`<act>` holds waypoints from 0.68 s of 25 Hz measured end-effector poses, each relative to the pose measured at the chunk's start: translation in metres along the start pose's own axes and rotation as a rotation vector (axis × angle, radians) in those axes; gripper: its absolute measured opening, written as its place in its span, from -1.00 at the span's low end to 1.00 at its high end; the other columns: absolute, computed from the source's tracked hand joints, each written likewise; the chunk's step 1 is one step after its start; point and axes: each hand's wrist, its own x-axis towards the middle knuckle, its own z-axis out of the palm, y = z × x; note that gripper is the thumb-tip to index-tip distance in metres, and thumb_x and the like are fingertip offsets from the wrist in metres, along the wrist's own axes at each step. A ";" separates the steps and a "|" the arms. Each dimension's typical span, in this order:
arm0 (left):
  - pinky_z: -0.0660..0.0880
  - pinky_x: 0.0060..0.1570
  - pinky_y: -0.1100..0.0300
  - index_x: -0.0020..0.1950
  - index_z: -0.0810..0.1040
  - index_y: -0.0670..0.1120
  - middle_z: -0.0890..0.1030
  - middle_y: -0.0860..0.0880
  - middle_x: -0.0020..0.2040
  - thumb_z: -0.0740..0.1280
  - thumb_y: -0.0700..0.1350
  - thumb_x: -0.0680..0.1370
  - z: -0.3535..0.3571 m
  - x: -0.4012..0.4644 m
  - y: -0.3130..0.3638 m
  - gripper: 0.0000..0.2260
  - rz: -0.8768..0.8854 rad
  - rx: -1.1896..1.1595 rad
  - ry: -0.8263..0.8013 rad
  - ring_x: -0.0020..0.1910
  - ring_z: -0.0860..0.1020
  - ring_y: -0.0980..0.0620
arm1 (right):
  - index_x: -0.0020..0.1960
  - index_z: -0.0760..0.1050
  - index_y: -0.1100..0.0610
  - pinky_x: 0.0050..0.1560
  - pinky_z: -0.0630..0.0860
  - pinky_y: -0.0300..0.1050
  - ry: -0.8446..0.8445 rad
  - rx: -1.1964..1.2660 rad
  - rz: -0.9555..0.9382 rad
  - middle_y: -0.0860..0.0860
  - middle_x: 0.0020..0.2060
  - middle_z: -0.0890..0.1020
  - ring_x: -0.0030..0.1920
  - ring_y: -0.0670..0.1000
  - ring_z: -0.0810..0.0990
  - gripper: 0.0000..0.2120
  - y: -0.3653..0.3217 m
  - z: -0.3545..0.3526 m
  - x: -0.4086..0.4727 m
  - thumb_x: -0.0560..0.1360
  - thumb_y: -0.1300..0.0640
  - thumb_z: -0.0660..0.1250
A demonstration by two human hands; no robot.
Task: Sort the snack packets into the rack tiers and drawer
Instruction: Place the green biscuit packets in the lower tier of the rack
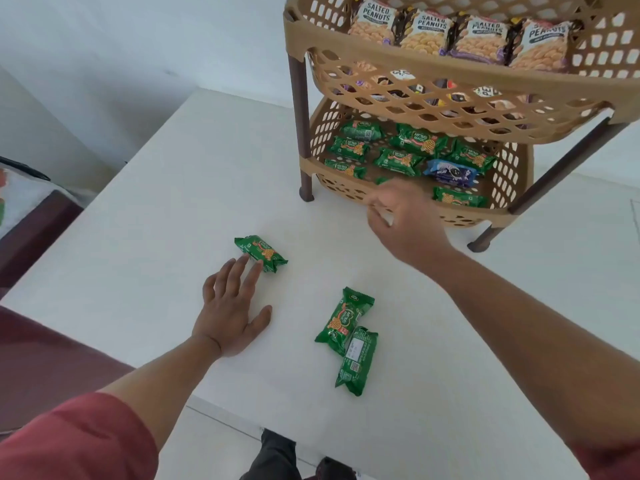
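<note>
A tan plastic rack [408, 86] stands on the white table [145, 209]. Its top tier holds several salted peanut packets [429, 32]. The bottom tier [346, 194] holds several green biscuit packets [398, 161] and one blue packet [450, 173]. Three green packets lie loose on the table: one [261, 252] at my left hand's fingertips, and two [343, 320] [356, 360] overlapping near the middle. My left hand [230, 311] rests flat with fingers spread, touching the loose packet. My right hand [405, 216] hovers blurred at the bottom tier's front rim, fingers apart and holding nothing.
The rack's dark brown legs [304, 133] stand on the table. A dark red surface [31, 233] lies off the table's left edge. My feet [277, 459] show below the table's front edge. No drawer is in view.
</note>
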 end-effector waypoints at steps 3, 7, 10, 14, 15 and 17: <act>-0.01 0.48 -0.13 0.66 -0.04 0.04 0.10 -0.11 0.63 0.10 0.31 0.56 0.000 0.000 0.000 -0.25 -0.015 -0.012 -0.004 0.59 0.07 -0.21 | 0.16 0.63 0.06 0.17 0.49 -0.05 -0.221 0.098 0.084 -0.06 0.10 0.64 0.12 -0.02 0.55 -0.81 -0.013 0.016 -0.057 0.57 0.09 0.38; -0.06 0.48 -0.11 0.66 -0.08 0.07 0.09 -0.12 0.63 0.10 0.32 0.56 0.001 -0.002 0.001 -0.24 -0.034 -0.011 0.008 0.60 0.04 -0.21 | 0.32 0.55 0.00 0.39 0.38 0.00 -0.274 0.189 0.272 -0.10 0.31 0.52 0.35 -0.07 0.40 -0.56 -0.023 0.031 -0.133 0.51 -0.16 0.36; -0.03 0.47 -0.13 0.66 -0.07 0.09 0.10 -0.14 0.63 0.11 0.33 0.55 -0.001 -0.003 0.003 -0.24 -0.059 -0.013 0.027 0.60 0.03 -0.22 | 0.47 0.42 -0.08 0.47 0.20 -0.03 -0.287 0.191 0.347 -0.15 0.52 0.27 0.52 -0.11 0.14 -0.35 -0.037 0.041 -0.173 0.44 -0.32 0.29; 0.10 0.44 -0.19 0.64 0.04 0.06 0.13 -0.15 0.63 0.13 0.29 0.54 -0.007 -0.013 0.009 -0.27 -0.155 -0.042 0.075 0.58 0.09 -0.23 | 0.58 0.24 -0.13 0.54 0.08 0.05 -0.350 0.180 0.385 -0.15 0.62 0.01 0.60 -0.07 -0.03 -0.20 -0.047 0.058 -0.186 0.41 -0.38 0.26; 0.10 0.44 -0.19 0.64 0.03 0.06 0.12 -0.14 0.63 0.12 0.30 0.54 -0.006 -0.018 0.007 -0.27 -0.208 -0.062 0.078 0.59 0.08 -0.21 | 0.59 0.21 -0.12 0.56 0.07 0.09 -0.362 0.169 0.404 -0.12 0.63 -0.01 0.61 -0.04 -0.04 -0.19 -0.050 0.064 -0.184 0.42 -0.39 0.25; 0.10 0.46 -0.17 0.65 -0.01 0.09 0.10 -0.09 0.65 0.06 0.33 0.55 -0.005 -0.029 -0.003 -0.27 -0.322 -0.092 0.068 0.60 0.06 -0.17 | 0.59 0.22 -0.10 0.56 0.05 0.14 -0.364 0.127 0.421 -0.06 0.65 0.00 0.62 0.01 -0.03 -0.22 -0.057 0.079 -0.178 0.44 -0.36 0.24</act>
